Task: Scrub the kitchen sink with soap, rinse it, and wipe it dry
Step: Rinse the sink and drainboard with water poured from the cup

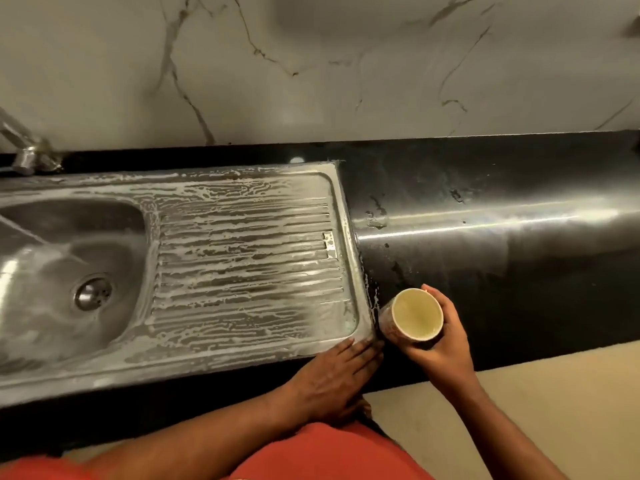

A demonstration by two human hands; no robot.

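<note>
The steel kitchen sink (pixel 214 358) fills the left half of the view. Its ribbed drainboard (pixel 246 258) is streaked with white soap foam, and the basin with its round drain (pixel 92 293) lies at the far left. My left hand (pixel 337 379) lies flat, fingers together, on the sink's near right corner. My right hand (pixel 440 344) grips a pale yellow cup (pixel 414 315) tilted toward the sink's right edge over the black counter. The cup's inside looks wet; I cannot tell how much liquid it holds.
A metal tap (pixel 24 150) stands at the back left. The glossy black counter (pixel 502 237) runs to the right, with wet patches near the sink. A marbled wall (pixel 311 64) rises behind. The floor (pixel 554 410) shows at the lower right.
</note>
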